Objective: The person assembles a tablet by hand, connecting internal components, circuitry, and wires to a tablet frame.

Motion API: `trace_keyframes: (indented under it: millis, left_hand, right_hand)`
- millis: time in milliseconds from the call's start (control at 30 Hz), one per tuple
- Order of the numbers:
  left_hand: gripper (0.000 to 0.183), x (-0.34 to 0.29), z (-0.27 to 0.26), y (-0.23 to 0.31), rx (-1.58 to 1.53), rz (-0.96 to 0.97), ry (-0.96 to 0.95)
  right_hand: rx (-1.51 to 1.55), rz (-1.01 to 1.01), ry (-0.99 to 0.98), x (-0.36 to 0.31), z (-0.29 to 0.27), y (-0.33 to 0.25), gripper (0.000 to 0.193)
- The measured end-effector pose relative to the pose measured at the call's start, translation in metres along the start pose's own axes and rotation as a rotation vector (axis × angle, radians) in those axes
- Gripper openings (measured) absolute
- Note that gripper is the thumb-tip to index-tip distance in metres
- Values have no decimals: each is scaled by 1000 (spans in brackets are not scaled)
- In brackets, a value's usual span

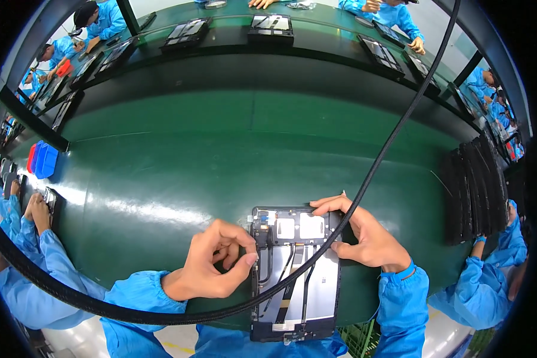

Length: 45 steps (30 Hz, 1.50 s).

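Observation:
An opened tablet [316,280] lies on the green table in front of me, its inside facing up. A dark frame, two pale plates near the top, black flat cables and a silvery lower area show. My left hand [218,259] is at its left edge, thumb and forefinger pinched close together. Whatever sits between those fingertips is too small to make out. My right hand [367,235] grips the upper right of the tablet, fingers over the top edge and thumb at the right side. A thick black cable [379,158] crosses the view in front of the tablet.
A stack of black trays [474,191] stands at the right. Blue and red bins [43,160] sit at the left. Beyond the green table [161,161], a raised line carries more opened tablets [271,27]. Co-workers in blue sleeves [483,286] work on both sides.

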<state>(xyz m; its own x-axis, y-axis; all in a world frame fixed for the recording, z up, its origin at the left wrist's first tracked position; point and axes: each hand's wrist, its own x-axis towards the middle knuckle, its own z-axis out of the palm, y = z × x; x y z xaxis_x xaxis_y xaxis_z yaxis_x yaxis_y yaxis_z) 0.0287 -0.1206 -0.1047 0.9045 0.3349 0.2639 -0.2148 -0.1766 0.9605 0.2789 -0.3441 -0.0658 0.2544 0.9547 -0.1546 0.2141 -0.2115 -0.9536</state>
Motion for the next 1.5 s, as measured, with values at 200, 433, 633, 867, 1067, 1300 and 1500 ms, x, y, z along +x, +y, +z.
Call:
trace_keyframes:
  millis: [200, 433, 633, 867, 1067, 1300, 1500]
  left_hand:
    - [32, -1, 4, -12, 154, 222, 11]
    - [27, 3, -3, -14, 294, 301, -6]
    - [25, 6, -9, -8, 345, 513, -35]
    - [18, -1, -11, -12, 259, 431, 25]
    - [16, -4, -22, -8, 361, 520, -73]
    - [25, -15, -35, 8, 646, 1101, -494]
    - [28, -17, -36, 5, 614, 1135, -541]
  right_hand:
    - [178, -4, 9, -2, 3, 8, 76]
    - [-541, -325, 164, -1, 46, -29, 33]
    - [-474, -413, 98, 12, 90, -28, 18]
    - [-401, -300, 105, 17, 99, -33, 10]
    - [-404, -333, 64, 14, 89, -34, 10]
    - [-525, -317, 83, 10, 93, -38, 26]
    - [-538, -302, 117, 12, 98, -38, 12]
